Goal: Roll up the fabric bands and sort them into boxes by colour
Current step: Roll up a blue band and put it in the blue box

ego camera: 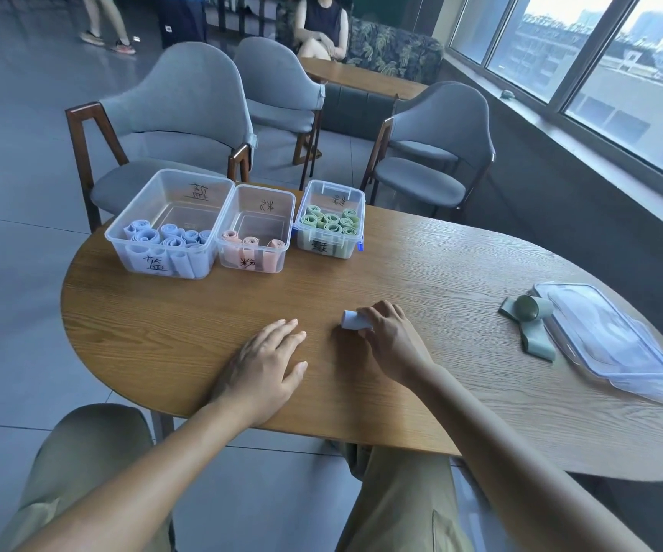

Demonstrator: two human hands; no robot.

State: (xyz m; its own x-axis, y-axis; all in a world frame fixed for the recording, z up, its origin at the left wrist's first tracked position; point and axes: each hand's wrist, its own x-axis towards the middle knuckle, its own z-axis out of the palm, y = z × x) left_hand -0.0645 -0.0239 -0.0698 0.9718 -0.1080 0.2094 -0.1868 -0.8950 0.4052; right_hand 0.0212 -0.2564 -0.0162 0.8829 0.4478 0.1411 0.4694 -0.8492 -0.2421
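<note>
While three clear boxes are waiting in a row along the far edge, a person is sitting at an oval wooden bench (421,272) and holding a finished roll under one hand. The blue box (170,225), largest of the three and standing farthest to the person's left, is already carrying a cluster of pale blue rolls; the pink box (256,229) is sitting just beside it with a few pink ones, and the green box (329,219) is standing next along, packed with green rolls. Near the bench's right end a stack of clear lids (608,340) is lying flat, with an unrolled green band (527,324) touching its near-left edge. The left hand (264,362) is resting palm down on the wood, fingers straight and spread, holding nothing. The right hand (387,336) is curling over a pale blue roll (351,319), whose long axis is pointing left and slightly away, its free end poking out past the fingertips. From that roll the matching blue box is lying ahead and well to the left, across the line of the idle left hand, so the carry is likely calling for a diagonal reach, though the left hand is lying nearer to that box.
</note>
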